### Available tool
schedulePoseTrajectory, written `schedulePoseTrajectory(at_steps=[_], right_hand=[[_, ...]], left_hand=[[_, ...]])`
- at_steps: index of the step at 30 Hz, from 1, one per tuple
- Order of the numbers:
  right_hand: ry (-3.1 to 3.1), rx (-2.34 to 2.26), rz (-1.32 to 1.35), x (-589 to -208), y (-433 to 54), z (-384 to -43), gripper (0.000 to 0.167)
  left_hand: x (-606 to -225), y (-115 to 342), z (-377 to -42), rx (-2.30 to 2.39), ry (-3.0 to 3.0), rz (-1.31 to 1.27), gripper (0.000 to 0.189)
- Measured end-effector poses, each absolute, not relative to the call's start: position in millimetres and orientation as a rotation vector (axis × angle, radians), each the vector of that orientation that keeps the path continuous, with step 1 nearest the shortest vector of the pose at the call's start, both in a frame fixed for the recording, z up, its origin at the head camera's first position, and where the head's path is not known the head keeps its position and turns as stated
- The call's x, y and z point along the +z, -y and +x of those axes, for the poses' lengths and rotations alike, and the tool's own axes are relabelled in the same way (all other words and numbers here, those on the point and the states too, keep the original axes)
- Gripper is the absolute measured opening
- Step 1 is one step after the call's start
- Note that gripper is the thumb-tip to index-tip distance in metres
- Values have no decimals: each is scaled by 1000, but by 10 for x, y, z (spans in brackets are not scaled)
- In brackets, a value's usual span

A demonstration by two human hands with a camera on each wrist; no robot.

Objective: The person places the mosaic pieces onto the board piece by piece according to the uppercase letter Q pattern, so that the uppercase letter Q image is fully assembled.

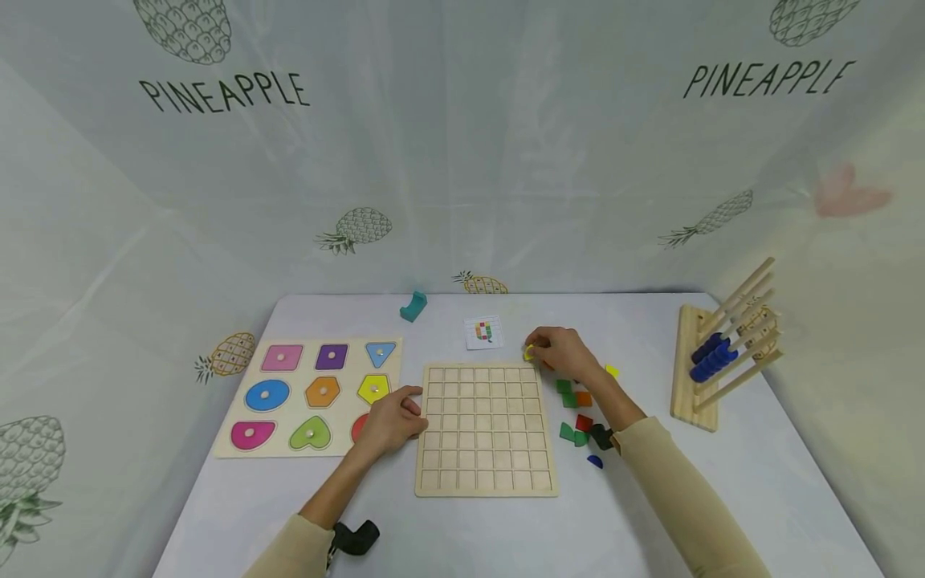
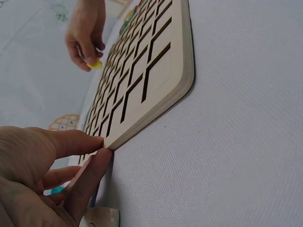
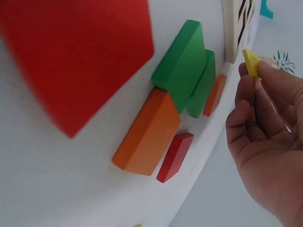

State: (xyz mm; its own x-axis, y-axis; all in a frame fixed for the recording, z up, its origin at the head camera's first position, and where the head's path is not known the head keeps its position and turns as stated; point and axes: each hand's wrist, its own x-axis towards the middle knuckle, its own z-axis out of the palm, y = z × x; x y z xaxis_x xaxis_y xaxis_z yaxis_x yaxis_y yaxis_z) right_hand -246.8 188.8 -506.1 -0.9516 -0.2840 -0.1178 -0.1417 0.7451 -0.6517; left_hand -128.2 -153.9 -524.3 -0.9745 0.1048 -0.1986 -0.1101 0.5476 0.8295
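Visibly, the piece [image 3: 251, 64] is yellow, the gridded board [image 1: 486, 430] pale wood.

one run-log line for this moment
left hand: touches left edge of wooden grid board | right hand: pinches yellow piece near board's far-right corner

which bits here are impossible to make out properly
- Yellow piece, right wrist view: full shape unclear, as the right hand covers part of it.
- Red shape, head view: partly hidden behind the left hand.
- Picture card, head view: pattern too small to read piece by piece.
- Large red block, right wrist view: blurred, cut off by the top and left edges.
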Motion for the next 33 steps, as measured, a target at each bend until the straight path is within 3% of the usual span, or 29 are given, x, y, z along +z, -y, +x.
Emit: schedulePoseTrajectory(at_steps=[33], right_hand=[[-2484, -1206, -584, -5049, -1406, -2435, 10]], left_hand=[[-5238, 1542, -1283, 1371, -2576, -9, 57]])
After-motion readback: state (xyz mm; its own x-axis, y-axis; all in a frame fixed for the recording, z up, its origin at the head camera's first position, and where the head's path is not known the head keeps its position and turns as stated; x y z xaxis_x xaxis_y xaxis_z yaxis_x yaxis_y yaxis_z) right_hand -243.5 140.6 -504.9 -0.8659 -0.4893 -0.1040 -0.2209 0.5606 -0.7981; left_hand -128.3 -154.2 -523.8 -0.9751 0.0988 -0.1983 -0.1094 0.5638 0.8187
